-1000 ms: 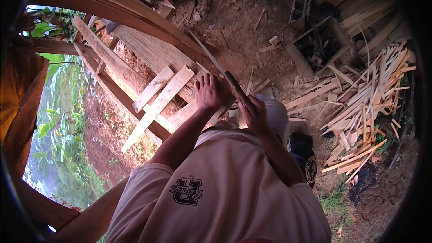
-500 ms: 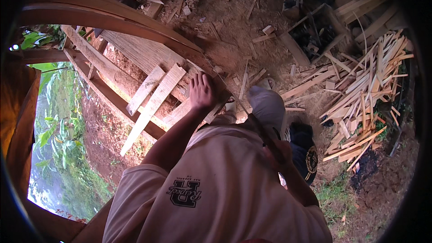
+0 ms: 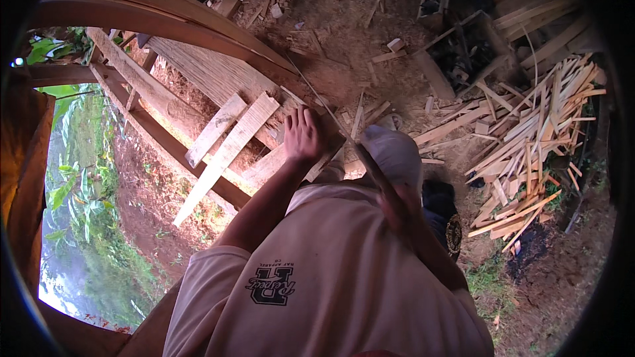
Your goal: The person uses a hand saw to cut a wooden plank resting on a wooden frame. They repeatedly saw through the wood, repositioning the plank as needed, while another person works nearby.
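My left hand (image 3: 304, 135) bears down on a brown wooden board (image 3: 325, 133), its fingers bent together over the wood; the thumb is hidden. Beside it on the right runs a long, thin blade, seen nearly edge-on, of what looks like a handsaw (image 3: 324, 102); its teeth do not show. My right hand (image 3: 400, 210), in shadow, is closed round the handsaw's dark rear end near my right thigh. Left of my left hand lie two pale short boards (image 3: 228, 155), side by side across the wooden frame. A wide grained plank (image 3: 211, 73) lies beyond them.
Large curved brown beams (image 3: 159, 23) cross the upper left. At right lies a big heap of offcut strips (image 3: 529, 152), with an open wooden box (image 3: 463, 53) above it. Wood scraps and shavings litter the dirt ground. A planted slope (image 3: 86, 225) drops away at left.
My right hand and the handsaw have moved forward and up to the left, so the blade reaches farther past the board. My left hand stays at the same spot on the board.
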Demonstrator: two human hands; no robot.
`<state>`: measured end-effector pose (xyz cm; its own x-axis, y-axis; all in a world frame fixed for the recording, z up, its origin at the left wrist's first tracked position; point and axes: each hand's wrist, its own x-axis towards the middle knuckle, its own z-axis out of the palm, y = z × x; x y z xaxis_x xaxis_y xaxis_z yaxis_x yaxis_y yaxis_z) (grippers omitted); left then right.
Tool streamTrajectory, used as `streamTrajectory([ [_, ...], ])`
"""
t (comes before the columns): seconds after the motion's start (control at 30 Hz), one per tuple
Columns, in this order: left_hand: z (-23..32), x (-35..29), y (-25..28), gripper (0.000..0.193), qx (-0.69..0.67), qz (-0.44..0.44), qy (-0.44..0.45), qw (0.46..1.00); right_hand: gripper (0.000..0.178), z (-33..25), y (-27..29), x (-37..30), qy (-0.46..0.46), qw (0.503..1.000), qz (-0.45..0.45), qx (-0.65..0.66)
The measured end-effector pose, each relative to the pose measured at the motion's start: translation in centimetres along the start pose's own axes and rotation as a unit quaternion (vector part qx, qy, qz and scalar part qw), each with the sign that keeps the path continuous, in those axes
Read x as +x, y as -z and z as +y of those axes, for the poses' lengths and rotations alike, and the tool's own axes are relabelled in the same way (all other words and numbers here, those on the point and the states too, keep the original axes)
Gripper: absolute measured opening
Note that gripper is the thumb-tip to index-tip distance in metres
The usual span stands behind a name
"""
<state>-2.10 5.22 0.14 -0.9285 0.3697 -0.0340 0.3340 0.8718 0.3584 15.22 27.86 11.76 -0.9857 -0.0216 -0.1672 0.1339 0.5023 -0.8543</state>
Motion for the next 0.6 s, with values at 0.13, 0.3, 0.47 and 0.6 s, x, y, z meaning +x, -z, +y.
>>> streamTrajectory([
  [0.13, -0.2, -0.4, -0.1, 0.036, 0.012, -0.013, 0.001, 1.0, 0.023, -5.4, 5.2, -2.8, -0.137, 0.985, -0.105, 0.011],
  [0.3, -0.3, -0.1, -0.6, 0.037, 0.004, 0.001, -0.031, 1.0, 0.021, -2.9, -0.5, 4.8, -0.084, 0.99, -0.063, 0.098],
  [0.47, -0.1, -0.2, -0.2, 0.041, 0.035, -0.023, -0.002, 0.999, 0.017, -0.8, -1.6, 7.8, 0.125, 0.992, -0.011, 0.008],
  [0.6, 0.0, -0.2, 0.0, 0.041, 0.034, -0.017, 0.006, 0.999, 0.019, -5.3, 3.4, 0.8, -0.037, 0.997, -0.066, 0.029],
])
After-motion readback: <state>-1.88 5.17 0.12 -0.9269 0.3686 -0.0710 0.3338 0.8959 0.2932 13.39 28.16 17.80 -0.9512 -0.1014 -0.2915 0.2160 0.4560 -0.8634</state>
